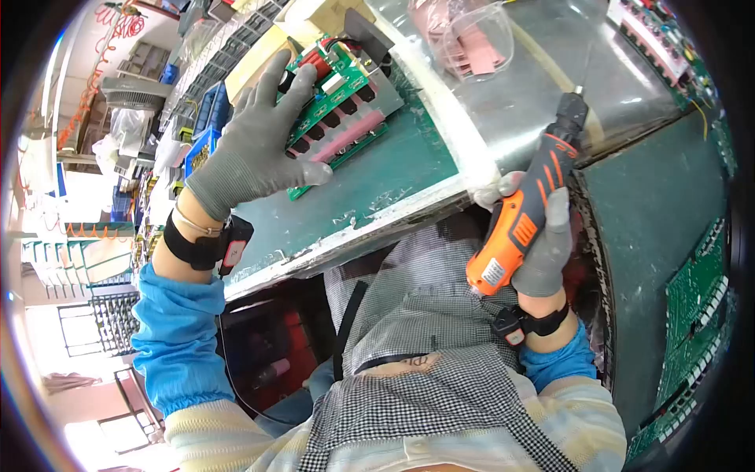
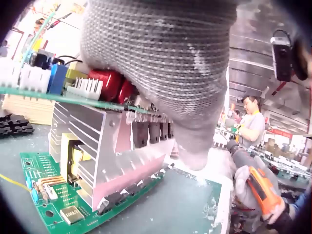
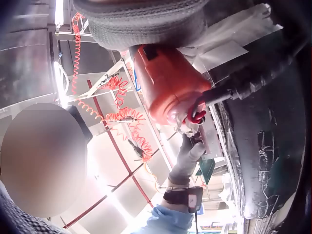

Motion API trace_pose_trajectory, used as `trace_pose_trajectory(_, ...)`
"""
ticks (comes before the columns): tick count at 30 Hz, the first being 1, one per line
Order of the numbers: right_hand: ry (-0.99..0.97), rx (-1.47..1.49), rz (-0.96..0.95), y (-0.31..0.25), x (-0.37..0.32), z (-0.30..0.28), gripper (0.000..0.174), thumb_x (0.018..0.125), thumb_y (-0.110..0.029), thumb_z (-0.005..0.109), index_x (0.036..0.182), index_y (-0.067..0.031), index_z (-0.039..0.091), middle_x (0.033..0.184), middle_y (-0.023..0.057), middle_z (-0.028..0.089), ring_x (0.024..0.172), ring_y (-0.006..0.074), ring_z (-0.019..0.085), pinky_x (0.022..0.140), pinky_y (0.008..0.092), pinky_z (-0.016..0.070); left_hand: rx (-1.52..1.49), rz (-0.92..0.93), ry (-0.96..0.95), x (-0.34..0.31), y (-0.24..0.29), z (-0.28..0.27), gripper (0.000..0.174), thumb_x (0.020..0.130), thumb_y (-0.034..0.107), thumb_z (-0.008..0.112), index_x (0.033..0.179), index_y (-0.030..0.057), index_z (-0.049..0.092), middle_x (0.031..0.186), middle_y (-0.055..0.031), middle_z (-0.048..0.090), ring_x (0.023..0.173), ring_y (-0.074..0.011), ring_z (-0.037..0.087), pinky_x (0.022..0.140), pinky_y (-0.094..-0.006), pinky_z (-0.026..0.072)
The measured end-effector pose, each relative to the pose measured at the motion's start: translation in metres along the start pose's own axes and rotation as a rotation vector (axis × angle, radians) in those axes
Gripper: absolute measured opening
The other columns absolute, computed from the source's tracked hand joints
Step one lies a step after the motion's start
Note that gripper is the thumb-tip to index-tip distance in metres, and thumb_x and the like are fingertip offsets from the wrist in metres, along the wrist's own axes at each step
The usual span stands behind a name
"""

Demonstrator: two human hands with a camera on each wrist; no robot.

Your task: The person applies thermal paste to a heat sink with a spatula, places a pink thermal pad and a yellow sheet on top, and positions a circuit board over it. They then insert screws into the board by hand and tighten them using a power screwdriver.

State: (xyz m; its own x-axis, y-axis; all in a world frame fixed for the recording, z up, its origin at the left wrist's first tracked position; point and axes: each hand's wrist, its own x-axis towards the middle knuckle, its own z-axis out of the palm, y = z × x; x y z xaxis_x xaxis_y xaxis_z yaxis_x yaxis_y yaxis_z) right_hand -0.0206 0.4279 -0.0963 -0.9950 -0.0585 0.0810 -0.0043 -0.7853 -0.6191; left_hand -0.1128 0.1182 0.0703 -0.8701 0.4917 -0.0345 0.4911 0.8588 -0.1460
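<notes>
My gloved left hand [image 1: 263, 138] rests on an assembly of two green circuit boards [image 1: 340, 96] with its fingers extended over the upper board and the thumb out at the side. Between the boards stands a finned metal heat sink [image 2: 83, 126] with pink sheet along its face. Red cylindrical parts [image 2: 106, 84] lie right beside the glove. The lower board [image 2: 53, 195] sits on the green bench top. My gloved right hand [image 1: 546, 248] grips an orange and black power screwdriver [image 1: 519, 216] by its body, its bit directed away from me, apart from the boards.
A clear plastic tub [image 1: 480, 39] with pink pieces stands on a metal surface at the back. More circuit boards [image 1: 692, 315] lie at the far right. Blue bins [image 1: 206, 130] line the left side. A white-edged ledge [image 1: 440, 110] divides the bench. Another person [image 2: 252, 119] works beyond.
</notes>
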Motion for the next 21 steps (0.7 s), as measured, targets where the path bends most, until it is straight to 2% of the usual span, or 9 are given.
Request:
trace_pose_trajectory(3, 0.049, 0.109, -0.004, 0.0, 0.009, 0.011, 0.054, 0.097, -0.051, 0.055, 0.112, 0.0002, 0.058, 0.101, 0.0127, 0.062, 0.097, 0.0282, 0.062, 0.095, 0.0441, 0.0494, 0.041, 0.029, 0.036, -0.004, 0.0, 0.009, 0.123, 0.067, 0.069, 0.08, 0.158, 0.0064, 0.027, 0.161, -0.0282, 0.019, 0.137, -0.05, 0.043, 0.11, -0.0482, 0.0428)
trace_pose_trajectory(9, 0.063, 0.059, 0.065, -0.003, 0.016, 0.036, 0.059, 0.098, -0.055, 0.05, 0.114, 0.0009, 0.057, 0.102, 0.0135, 0.064, 0.098, 0.0276, 0.063, 0.095, 0.0406, 0.0486, 0.021, 0.054, 0.121, -0.002, 0.002, 0.008, 0.11, 0.075, 0.068, 0.075, 0.155, 0.0045, 0.033, 0.156, -0.0287, 0.028, 0.133, -0.0501, 0.045, 0.109, -0.0497, 0.042)
trace_pose_trajectory(10, 0.065, 0.019, 0.053, -0.001, 0.015, 0.035, 0.059, 0.099, -0.056, 0.05, 0.114, 0.0011, 0.057, 0.103, 0.0138, 0.064, 0.098, 0.0277, 0.063, 0.095, 0.0402, 0.0487, -0.001, 0.038, 0.147, -0.002, 0.003, 0.008, 0.102, 0.079, 0.065, 0.073, 0.153, 0.0058, 0.037, 0.153, -0.029, 0.032, 0.134, -0.0496, 0.044, 0.11, -0.0501, 0.041)
trace_pose_trajectory(11, 0.089, 0.012, 0.037, 0.001, 0.011, 0.032, 0.062, 0.1, -0.057, 0.046, 0.115, 0.0012, 0.058, 0.103, 0.0142, 0.066, 0.098, 0.0275, 0.063, 0.094, 0.04, 0.049, 0.005, 0.017, 0.208, -0.002, 0.005, 0.012, 0.093, 0.08, 0.063, 0.073, 0.151, 0.0109, 0.042, 0.15, -0.0267, 0.037, 0.129, -0.0482, 0.049, 0.106, -0.0499, 0.0447)
trace_pose_trajectory(13, 0.017, -0.077, 0.05, -0.005, 0.0, 0.03, 0.057, 0.102, -0.053, 0.05, 0.123, -0.0004, 0.051, 0.107, 0.0086, 0.06, 0.1, 0.0231, 0.059, 0.098, 0.0394, 0.0466, -0.077, -0.13, 0.272, 0.0, 0.016, 0.015, 0.086, 0.079, 0.06, 0.075, 0.147, 0.0161, 0.047, 0.143, -0.0227, 0.046, 0.12, -0.0454, 0.057, 0.101, -0.0492, 0.0493)
trace_pose_trajectory(15, 0.071, -0.107, 0.008, -0.001, -0.006, 0.037, 0.06, 0.101, -0.054, 0.051, 0.123, 0.0018, 0.05, 0.107, 0.0101, 0.058, 0.102, 0.0225, 0.056, 0.099, 0.0387, 0.0449, -0.116, -0.108, 0.347, 0.0, 0.014, 0.018, 0.082, 0.08, 0.065, 0.072, 0.144, 0.0197, 0.05, 0.135, -0.0186, 0.053, 0.113, -0.0419, 0.063, 0.095, -0.0487, 0.0531)
trace_pose_trajectory(17, 0.063, -0.185, -0.012, -0.001, -0.011, 0.043, 0.061, 0.101, -0.053, 0.052, 0.125, 0.002, 0.049, 0.108, 0.0101, 0.058, 0.104, 0.0225, 0.055, 0.101, 0.04, 0.043, -0.132, -0.147, 0.359, 0.0, 0.016, 0.021, 0.081, 0.08, 0.07, 0.068, 0.143, 0.0209, 0.051, 0.131, -0.0171, 0.056, 0.111, -0.0393, 0.065, 0.092, -0.0485, 0.0545)
trace_pose_trajectory(19, -0.003, -0.193, 0.022, 0.001, -0.01, 0.027, 0.059, 0.101, -0.054, 0.051, 0.126, -0.0002, 0.049, 0.11, 0.0097, 0.057, 0.107, 0.0206, 0.054, 0.092, 0.0376, 0.0527, -0.11, -0.22, 0.253, -0.005, 0.022, 0.009, 0.082, 0.081, 0.073, 0.064, 0.143, 0.0205, 0.05, 0.132, -0.0158, 0.057, 0.116, -0.0372, 0.064, 0.095, -0.0506, 0.0521)
trace_pose_trajectory(21, -0.006, -0.092, 0.07, -0.004, -0.01, 0.029, 0.057, 0.101, -0.05, 0.054, 0.126, 0.0014, 0.048, 0.11, 0.0106, 0.057, 0.107, 0.0214, 0.054, 0.101, 0.0386, 0.0455, -0.104, -0.251, 0.171, -0.004, 0.026, 0.003, 0.08, 0.083, 0.069, 0.066, 0.143, 0.0196, 0.048, 0.135, -0.0144, 0.055, 0.124, -0.0362, 0.06, 0.102, -0.0557, 0.0454)
